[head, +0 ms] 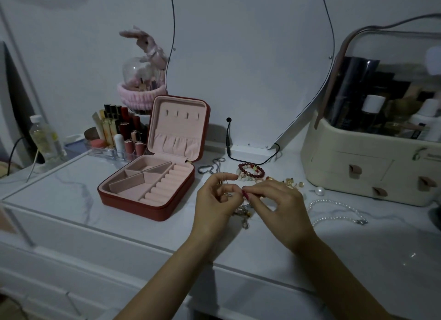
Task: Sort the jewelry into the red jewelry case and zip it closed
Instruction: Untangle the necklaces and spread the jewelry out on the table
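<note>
One red jewelry case (pixel 152 176) sits open on the white dresser top (pixel 71 176), lid up, pink tray empty: four hooks in the lid, one row of ring rolls. Both hands hover right of the case over a jewelry heap (pixel 243 211). Left hand (pixel 214 200) and right hand (pixel 279 205) meet fingertip to fingertip, each pinching one thin chain (pixel 223 180), too fine to trace. Behind: one red bead bracelet (pixel 251 170), one dark chain (pixel 211 167). Right: one pearl necklace (pixel 338 211), one loose pearl (pixel 319 191). One cream organizer box (pixel 358 167) far right.
</note>
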